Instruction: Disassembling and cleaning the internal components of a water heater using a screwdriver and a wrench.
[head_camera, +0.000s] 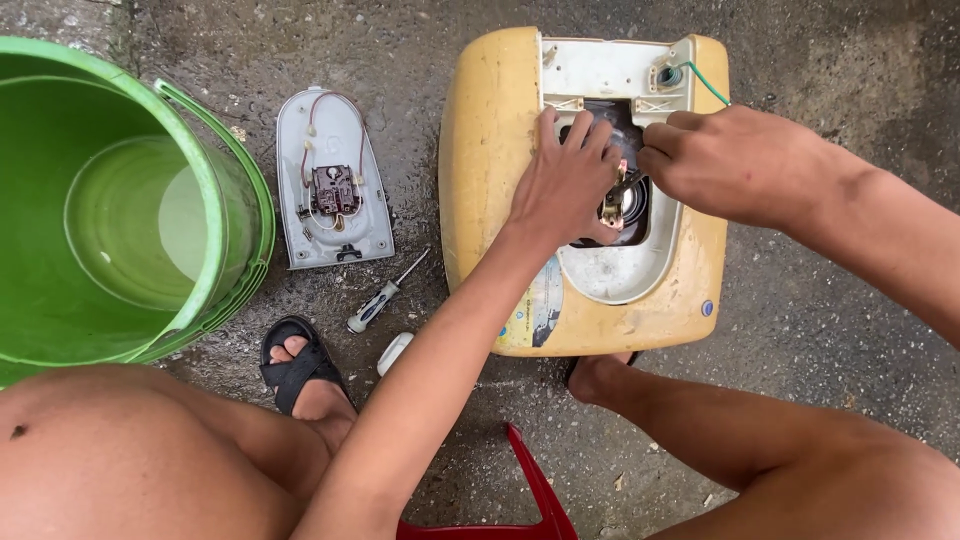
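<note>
Yellow appliance housing (480, 190) lies flat on wet concrete floor (820, 330), white inner panel (610, 270) facing up w/ a dark opening in the middle. In that opening sits a small brass-coloured metal part (613, 205), which both hands work on.

Left hand (565, 180): palm down, fingers spread over the opening's edge, pressing on the housing. Right hand (735, 160): fingers curled in, tips pinching at the metal part or something just beside it; exact grip hidden by the knuckles, can't tell if a tool is held.

Handling, judged by looks: the housing seems a stiff plastic shell, bulky but prob. light, wet so maybe slippery; best held by its thick rounded rim. The metal part is small and rigid, prob. needs a fingertip pinch. Thin green wire (708, 84) at the top corner looks fragile, avoid tugging.

Outward: grey cover plate (350, 225) w/ a small switch block and thin wires lies left of the housing, apart from it. Screwdriver (385, 295) lies on the floor between them, lower down; a small white piece (394, 352) is near it. Big green bucket (215, 190) sits far left. Sandalled foot (300, 370) below the plate, red plastic edge (535, 485) at bottom.
</note>
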